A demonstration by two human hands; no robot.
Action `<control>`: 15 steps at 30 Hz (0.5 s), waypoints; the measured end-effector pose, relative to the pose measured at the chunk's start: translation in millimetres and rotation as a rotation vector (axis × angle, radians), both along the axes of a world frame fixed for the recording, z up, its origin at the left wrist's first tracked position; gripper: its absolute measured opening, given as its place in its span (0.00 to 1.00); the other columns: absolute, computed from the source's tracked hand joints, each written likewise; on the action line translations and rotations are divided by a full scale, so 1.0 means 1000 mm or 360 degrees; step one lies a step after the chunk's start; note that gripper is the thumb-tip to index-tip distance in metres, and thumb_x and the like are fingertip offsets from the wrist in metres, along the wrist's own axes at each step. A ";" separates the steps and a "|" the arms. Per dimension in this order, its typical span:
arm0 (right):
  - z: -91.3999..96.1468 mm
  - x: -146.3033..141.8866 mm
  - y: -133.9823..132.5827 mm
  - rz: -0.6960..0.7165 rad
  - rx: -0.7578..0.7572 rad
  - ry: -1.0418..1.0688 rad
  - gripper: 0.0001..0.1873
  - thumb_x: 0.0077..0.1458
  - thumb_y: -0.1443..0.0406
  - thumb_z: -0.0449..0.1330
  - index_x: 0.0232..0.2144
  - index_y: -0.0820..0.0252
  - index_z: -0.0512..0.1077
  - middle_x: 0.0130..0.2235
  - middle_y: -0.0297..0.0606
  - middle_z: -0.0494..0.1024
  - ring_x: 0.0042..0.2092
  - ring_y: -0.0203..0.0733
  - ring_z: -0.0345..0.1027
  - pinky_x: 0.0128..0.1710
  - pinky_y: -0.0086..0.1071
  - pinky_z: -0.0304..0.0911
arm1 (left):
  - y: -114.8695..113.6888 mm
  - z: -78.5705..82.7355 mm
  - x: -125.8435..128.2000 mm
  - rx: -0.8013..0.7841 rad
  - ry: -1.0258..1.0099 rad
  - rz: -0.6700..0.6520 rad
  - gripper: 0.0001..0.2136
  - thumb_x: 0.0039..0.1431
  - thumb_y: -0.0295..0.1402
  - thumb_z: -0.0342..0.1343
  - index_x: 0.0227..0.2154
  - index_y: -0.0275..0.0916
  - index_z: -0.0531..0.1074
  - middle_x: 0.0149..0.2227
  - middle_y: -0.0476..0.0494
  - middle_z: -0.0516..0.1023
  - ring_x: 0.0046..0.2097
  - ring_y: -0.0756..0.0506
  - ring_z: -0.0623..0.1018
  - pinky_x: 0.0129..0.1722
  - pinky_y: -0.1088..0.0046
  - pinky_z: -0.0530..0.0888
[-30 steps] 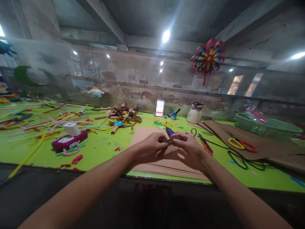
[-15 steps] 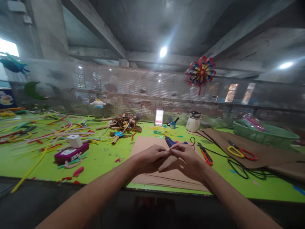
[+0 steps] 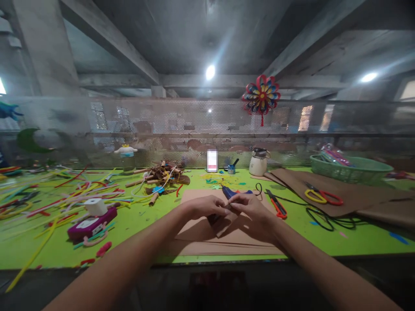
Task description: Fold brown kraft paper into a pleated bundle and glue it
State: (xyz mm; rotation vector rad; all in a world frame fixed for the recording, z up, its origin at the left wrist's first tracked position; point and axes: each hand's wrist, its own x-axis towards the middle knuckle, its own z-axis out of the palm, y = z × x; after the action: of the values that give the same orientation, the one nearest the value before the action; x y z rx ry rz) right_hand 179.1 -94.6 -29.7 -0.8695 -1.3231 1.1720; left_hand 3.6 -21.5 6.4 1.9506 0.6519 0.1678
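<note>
Bit: small brown bit (image 3: 228,209), too small to identify, held over the cardboard (image 3: 201,235).
Around: glue gun (image 3: 231,192) just behind; red tool (image 3: 276,204) to the right, scissors (image 3: 319,196) beyond.
Left hand (image 3: 202,207): curled, fingertips pinching the bit.
Right hand (image 3: 253,209): curled, pinching it too.

— Any words or numbers to read on the surface (image 3: 136,229)?
— None. The white card (image 3: 212,160) standing at the back is blurred.
— And the label (image 3: 87,223) on the purple box (image 3: 104,215)?
— A white patch with faint marks, too small to read. No brand or sign is legible anywhere.
</note>
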 end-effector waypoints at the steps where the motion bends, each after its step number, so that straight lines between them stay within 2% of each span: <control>1: 0.001 -0.001 -0.001 -0.0010 0.0002 0.0013 0.09 0.43 0.63 0.65 0.28 0.60 0.74 0.27 0.35 0.72 0.27 0.36 0.64 0.25 0.28 0.58 | 0.000 -0.001 0.001 -0.0006 -0.0014 -0.0005 0.17 0.42 0.45 0.61 0.27 0.34 0.72 0.22 0.53 0.66 0.26 0.52 0.64 0.28 0.76 0.59; 5: 0.000 -0.004 -0.004 -0.0045 -0.0005 0.0051 0.10 0.44 0.61 0.64 0.30 0.60 0.73 0.30 0.36 0.72 0.28 0.36 0.64 0.24 0.29 0.58 | 0.000 -0.014 0.005 -0.0082 -0.0250 0.0003 0.16 0.43 0.43 0.61 0.26 0.34 0.69 0.22 0.53 0.65 0.25 0.53 0.64 0.28 0.75 0.60; 8: -0.001 -0.004 -0.003 -0.0093 -0.0008 -0.0082 0.11 0.44 0.60 0.64 0.29 0.61 0.73 0.29 0.36 0.71 0.26 0.35 0.63 0.22 0.27 0.56 | -0.001 -0.022 0.003 -0.0103 -0.0366 -0.0037 0.14 0.47 0.42 0.58 0.26 0.33 0.68 0.21 0.53 0.63 0.24 0.53 0.63 0.25 0.76 0.59; 11: 0.003 -0.004 -0.005 -0.0160 0.0026 -0.0245 0.10 0.46 0.59 0.62 0.29 0.61 0.73 0.29 0.36 0.71 0.27 0.35 0.62 0.22 0.27 0.54 | -0.003 -0.023 0.001 0.0012 -0.0333 -0.0043 0.12 0.50 0.40 0.56 0.25 0.34 0.67 0.19 0.54 0.61 0.22 0.54 0.60 0.23 0.76 0.56; 15: 0.007 -0.003 -0.007 -0.0171 0.0017 -0.0312 0.10 0.46 0.59 0.62 0.30 0.59 0.73 0.30 0.36 0.72 0.28 0.35 0.62 0.22 0.27 0.53 | -0.009 -0.021 0.002 0.0088 -0.0310 0.0077 0.10 0.50 0.37 0.55 0.25 0.34 0.68 0.19 0.53 0.62 0.22 0.53 0.60 0.23 0.75 0.56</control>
State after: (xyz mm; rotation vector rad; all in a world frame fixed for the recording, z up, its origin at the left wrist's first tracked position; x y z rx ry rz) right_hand 175.9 -101.7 -23.0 -1.0556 -1.4200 1.0152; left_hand 6.0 -30.3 -14.6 1.9426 0.5710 0.4046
